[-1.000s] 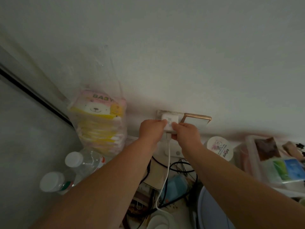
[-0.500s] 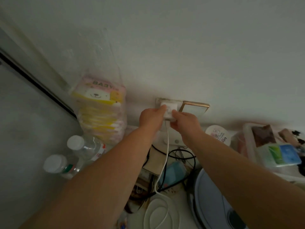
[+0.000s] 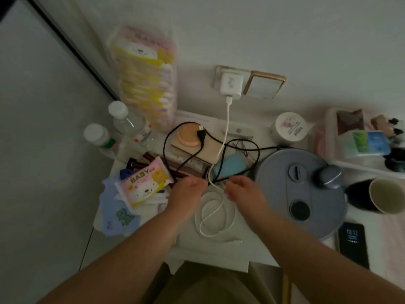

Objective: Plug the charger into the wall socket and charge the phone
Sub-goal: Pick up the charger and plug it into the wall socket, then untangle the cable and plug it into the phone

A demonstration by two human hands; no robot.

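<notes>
The white charger sits plugged into the wall socket. Its white cable hangs down to the table and lies in loose loops, with the free plug end near the front edge. My left hand and my right hand are low over the table on either side of the cable, fingers curled downward and touching or nearly touching it. Whether either hand grips the cable is hidden. The phone lies face up at the right with its screen lit, apart from the cable.
A round grey appliance stands right of my hands, and a black cord tangles over a wooden box. Tissue packs, bottles, a white jar, a cup and a tray crowd the table.
Both hands have let go of the charger at the socket and dropped to the cable on the table. The view has tilted down, showing the phone and the table.
</notes>
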